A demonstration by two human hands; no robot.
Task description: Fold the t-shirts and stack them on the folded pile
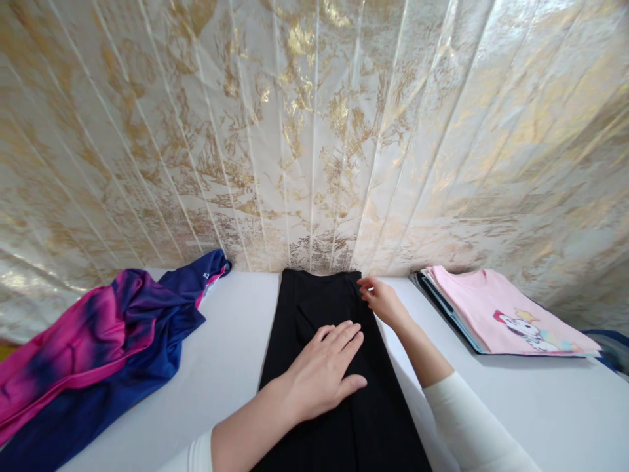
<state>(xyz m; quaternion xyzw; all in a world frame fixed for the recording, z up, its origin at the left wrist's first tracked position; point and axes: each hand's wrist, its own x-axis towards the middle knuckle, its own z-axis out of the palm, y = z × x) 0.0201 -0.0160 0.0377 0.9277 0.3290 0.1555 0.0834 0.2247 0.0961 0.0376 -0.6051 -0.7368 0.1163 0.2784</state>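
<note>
A long black garment (327,298) lies lengthwise in the middle of the white table, its far end close to the curtain. Its near end runs out of view, and I cannot tell its kind. My left hand (327,373) rests flat on it, palm down, fingers stretched towards the far right. At the garment's far right corner, my right hand (381,298) has its fingers bent around the edge, seemingly pinching the cloth. Part of that grip is hidden by the fingers.
A crumpled pink and navy garment (113,328) covers the left side of the white table (236,354). To the right lies a stack of folded clothes, topped by a pink shirt (481,301) with a cartoon print. A gold-patterned curtain (314,131) hangs behind.
</note>
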